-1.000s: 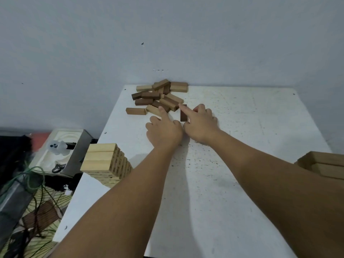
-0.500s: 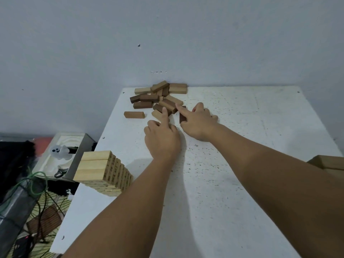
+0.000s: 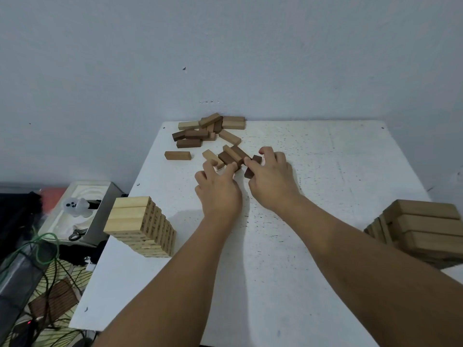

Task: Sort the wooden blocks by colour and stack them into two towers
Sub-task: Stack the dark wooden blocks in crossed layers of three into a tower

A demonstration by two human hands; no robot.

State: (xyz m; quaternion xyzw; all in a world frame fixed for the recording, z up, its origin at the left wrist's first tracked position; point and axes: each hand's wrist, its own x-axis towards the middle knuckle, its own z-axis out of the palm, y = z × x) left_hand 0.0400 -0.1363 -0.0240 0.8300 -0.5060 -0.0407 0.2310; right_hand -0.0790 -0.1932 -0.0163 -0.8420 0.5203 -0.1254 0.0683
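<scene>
Both hands work at the near edge of the loose pile of wooden blocks (image 3: 209, 132), far-left part of the white speckled counter (image 3: 313, 221), against the pale wall (image 3: 225, 46).

Right hand (image 3: 271, 180): fingers curled round a short dark brown wooden block (image 3: 251, 166), pinched between thumb side and fingertips, tilted on end. Reads as a pick for the dark set.

Left hand (image 3: 218, 191): fingers reach into a small cluster of dark and light blocks (image 3: 231, 156) just beside the right hand's block. Fingertips touch it; whether they actually close on a piece I can't tell, since the hand's own back covers the contact.

Why here, my guess: pulling a few dark ones clear of the heap makes them easier to collect together before carrying.

Towers sit well apart from the pile, likely to keep stacking space free:
- tall tower of pale wooden blocks (image 3: 140, 222), near-left edge of counter
- stack of darker tan wooden blocks (image 3: 423, 229), right edge

One lone mid-brown block (image 3: 178, 155) lies by itself left of the cluster.

Hard to read:
- right stack is cut off by the frame edge, so its height and colour are unclear
- dim light blurs mid-brown vs dark
- pile overlaps, so no count

Off the counter at left: grey tray with a white figurine (image 3: 75, 205), green cables (image 3: 37, 249).
</scene>
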